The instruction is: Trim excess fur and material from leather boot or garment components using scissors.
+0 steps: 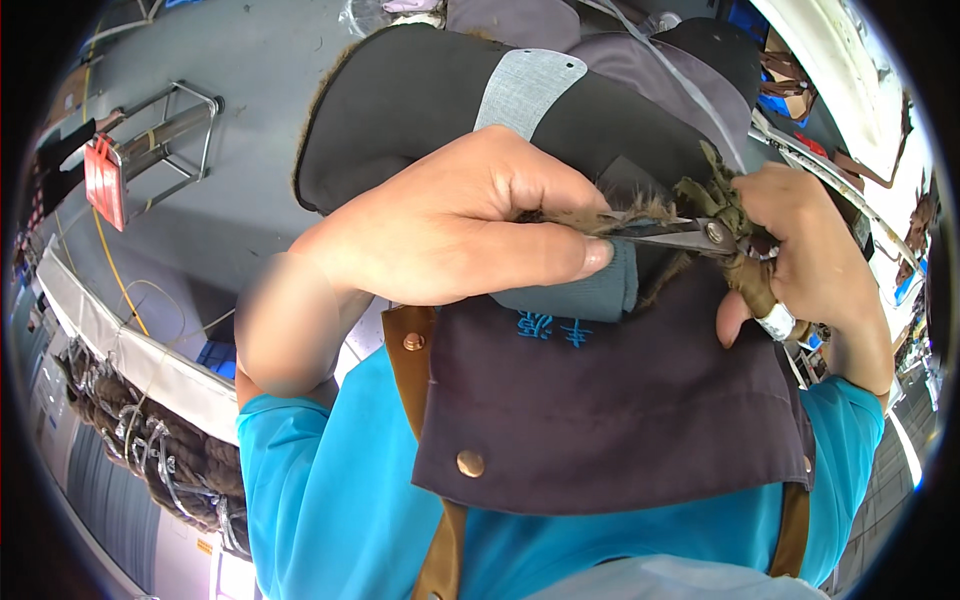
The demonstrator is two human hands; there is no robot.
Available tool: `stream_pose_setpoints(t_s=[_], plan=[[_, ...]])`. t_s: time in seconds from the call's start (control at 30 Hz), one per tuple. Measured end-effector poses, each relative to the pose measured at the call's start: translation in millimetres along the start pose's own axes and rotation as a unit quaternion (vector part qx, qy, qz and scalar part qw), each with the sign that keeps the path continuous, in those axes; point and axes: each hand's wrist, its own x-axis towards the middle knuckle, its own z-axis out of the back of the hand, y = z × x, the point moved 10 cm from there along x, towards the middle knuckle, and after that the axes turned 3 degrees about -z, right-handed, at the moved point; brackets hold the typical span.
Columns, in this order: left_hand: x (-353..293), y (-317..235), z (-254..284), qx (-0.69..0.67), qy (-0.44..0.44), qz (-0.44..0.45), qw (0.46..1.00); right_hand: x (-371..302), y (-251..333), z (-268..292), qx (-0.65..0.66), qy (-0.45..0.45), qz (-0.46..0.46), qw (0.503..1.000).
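My right hand [805, 240] grips a pair of scissors [714, 233] whose handles are wrapped in olive and brown cloth strips. The blades point left, toward the thumb of my left hand [450, 225]. Between thumb and fingers, that hand pinches the brown fur edge [645, 212] of a dark piece. The scissors lie along this fur, close to my fingertips. Below my left thumb shows a dark teal ribbed cloth [580, 290]; whether it joins the fur piece I cannot tell. Under both hands lies a black panel [400, 110] with a furry rim, bearing a light grey patch [520, 90].
Purple-grey cloth pieces [520, 18] lie behind the black panel. A metal-framed stool or cart [170, 140] with a red bag [103, 182] stands at left. Bundled brown fur [160, 450] hangs at lower left. A dark apron [600, 410] covers my front.
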Motion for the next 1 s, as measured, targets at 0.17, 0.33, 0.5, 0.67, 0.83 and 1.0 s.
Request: stream_pose_setpoints(t_s=[0.17, 0.33, 0.5, 0.67, 0.83, 1.0], plan=[[1.1, 1.7, -0.8, 0.012, 0.014, 0.005, 1.000, 2.5, 8.4, 9.4, -0.053, -0.056, 0.038, 0.996], [1.4, 4.9, -3.0, 0.021, 0.013, 0.026, 0.999, 2.5, 0.3, -0.7, 0.011, -0.022, 0.027, 0.999], [-3.8, -3.5, 6.6, 0.056, -0.077, -0.025, 0.995, -3.3, -21.8, -23.9, 0.137, 0.070, -0.066, 0.986], [-15.0, -17.0, 8.7, 0.332, -0.192, -0.117, 0.916, -1.0, -13.9, -29.2, 0.198, 0.086, -0.020, 0.976], [-22.9, -20.9, 16.6, 0.329, -0.287, -0.168, 0.884, 0.6, -22.6, -30.2, 0.232, 0.092, -0.059, 0.967], [-35.4, -32.9, 10.7, 0.497, -0.348, -0.285, 0.742, 3.6, -22.6, -27.6, 0.176, 0.113, -0.024, 0.978]])
